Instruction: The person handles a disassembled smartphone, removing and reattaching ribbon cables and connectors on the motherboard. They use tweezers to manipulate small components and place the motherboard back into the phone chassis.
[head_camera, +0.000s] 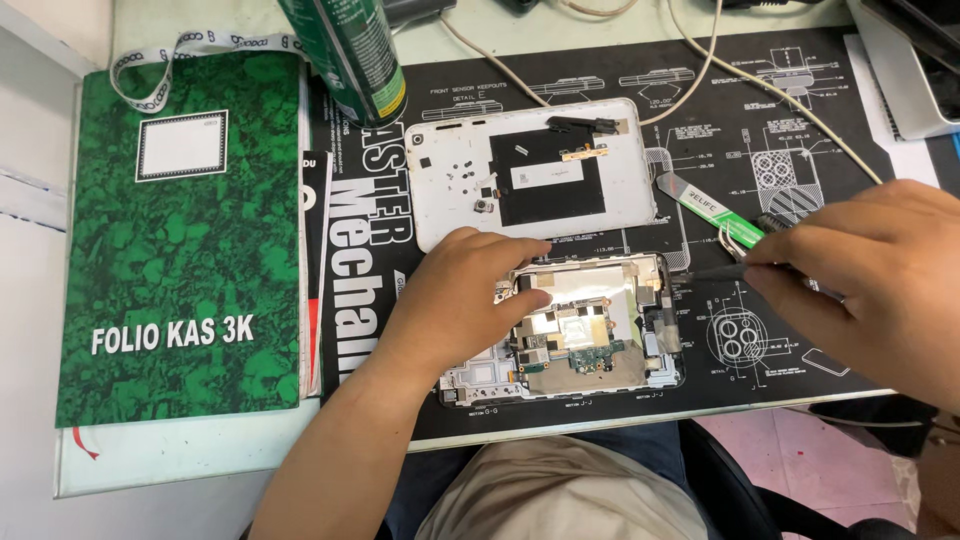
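1. A black mat (600, 80) covers the table (180, 465); a green book (180, 240) lies left.
2. The left hand (470, 295) presses flat, ungripped, on the opened tablet (590, 340) at the mat's near edge.
3. The right hand (870, 270) pinches a tool (715, 270) at the tablet's right edge; the back cover (530, 170) lies beyond.

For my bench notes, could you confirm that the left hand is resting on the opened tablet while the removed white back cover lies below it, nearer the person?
Not quite. The left hand does rest on the opened tablet, but the head view shows the removed white back cover lying above it, farther from the person, near the green spray can.
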